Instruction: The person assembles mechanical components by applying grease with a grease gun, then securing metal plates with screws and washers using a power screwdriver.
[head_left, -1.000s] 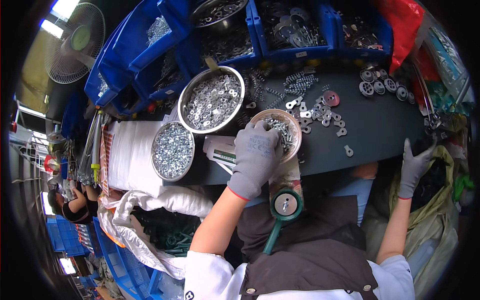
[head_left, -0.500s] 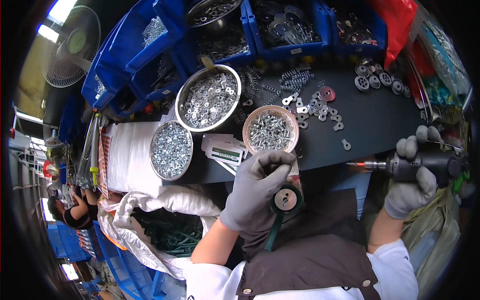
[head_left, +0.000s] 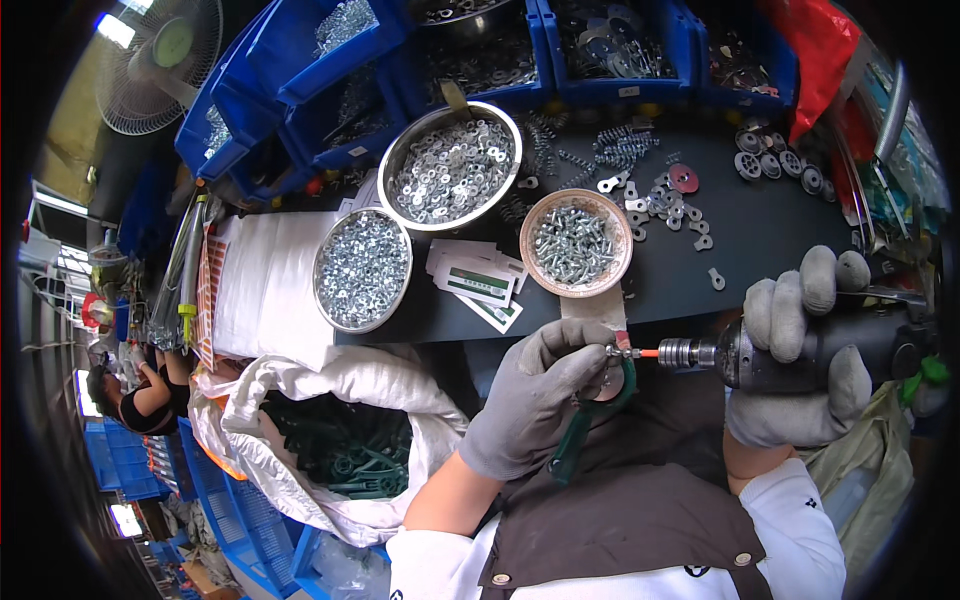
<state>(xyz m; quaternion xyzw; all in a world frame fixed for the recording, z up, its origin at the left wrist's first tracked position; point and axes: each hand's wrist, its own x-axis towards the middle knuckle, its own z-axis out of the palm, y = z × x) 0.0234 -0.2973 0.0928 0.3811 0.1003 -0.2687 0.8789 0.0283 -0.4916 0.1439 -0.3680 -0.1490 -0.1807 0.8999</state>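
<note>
My left hand (head_left: 525,405), in a grey glove, is closed on a green plastic handle (head_left: 572,447) with a round metal disc (head_left: 606,385) at its upper end. Its thumb and forefinger pinch close to a small screw (head_left: 622,352) at the disc. My right hand (head_left: 790,400), gloved as well, is wrapped round a black power screwdriver (head_left: 745,358) held level. The orange-collared bit (head_left: 650,352) points left and meets the screw. Just beyond the hands stands a patterned bowl of screws (head_left: 537,283).
Two steel bowls of small metal parts (head_left: 505,205) (head_left: 318,300) stand left on the dark table (head_left: 790,225). Springs (head_left: 625,145), flat metal links (head_left: 703,240) and wheels (head_left: 790,163) lie behind. Blue bins (head_left: 620,92) line the back. A white sack (head_left: 420,425) holds green handles. Another person (head_left: 150,400) sits far left.
My right hand has brought the screwdriver left, so its bit now meets the screw. My left hand has moved slightly right and turned the handle's disc toward the bit.
</note>
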